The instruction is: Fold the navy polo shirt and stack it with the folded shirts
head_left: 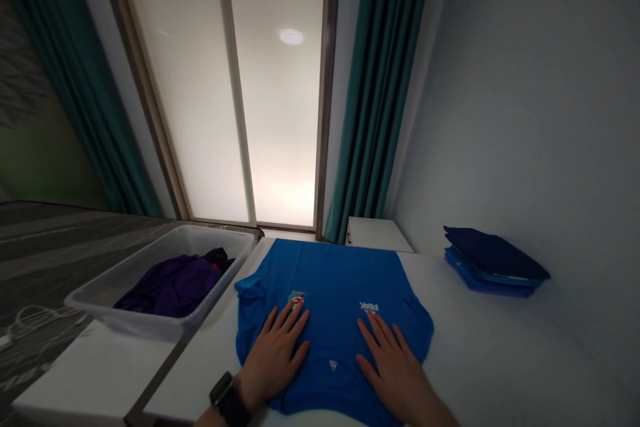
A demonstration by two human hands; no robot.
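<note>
A blue T-shirt [335, 280] lies spread out on the white table, its collar towards me and its hem at the far side. Small prints show on its chest, one of them reading PEAK. My left hand [277, 350], with a dark watch on the wrist, rests flat on the shirt beside the left print, fingers stretched out. On the other side, my right hand [393, 367] lies flat just below the PEAK print, its fingers apart. Neither hand grips the cloth.
A clear plastic bin [200, 320] at the left holds purple and dark clothes [175, 283]. Folded blue garments [493, 260] are stacked on the white table [480, 353] at the right, near the wall. A white cabinet [377, 233] stands beyond the table, before a teal curtain [380, 100].
</note>
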